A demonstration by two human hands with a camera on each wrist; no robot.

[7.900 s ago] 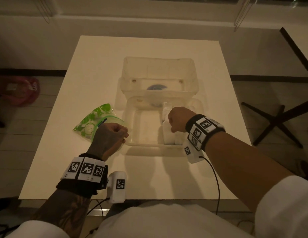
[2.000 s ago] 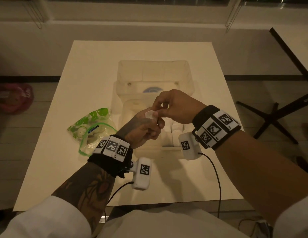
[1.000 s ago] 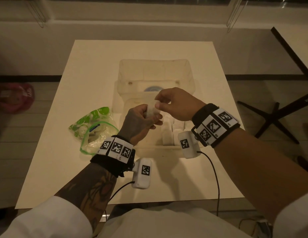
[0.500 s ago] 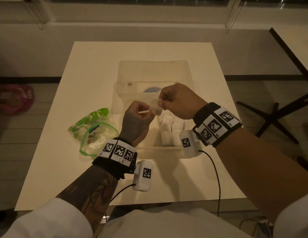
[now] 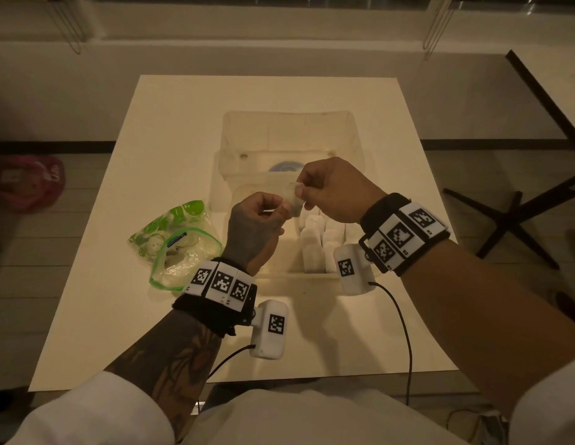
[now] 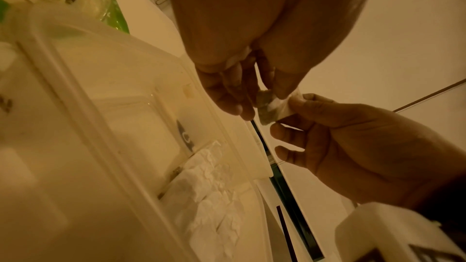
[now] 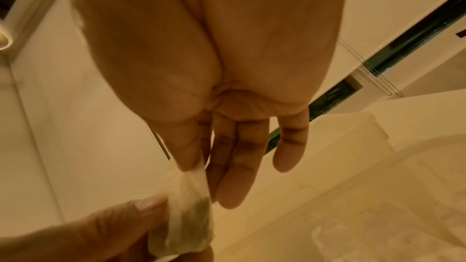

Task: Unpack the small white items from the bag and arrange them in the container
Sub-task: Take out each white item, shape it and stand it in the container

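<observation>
Above the clear, shallow plastic container, both hands meet on one small white paper sachet with dark contents. The right hand pinches the sachet's upper edge between thumb and forefinger, its other fingers reaching forward, loose and nearly straight. The left hand pinches the sachet's lower end with thumb and fingertips, the remaining fingers curled in. More white sachets stand in rows in the container's right part, below the hands. The green-rimmed clear zip bag lies open just left of the container on the cream table.
</observation>
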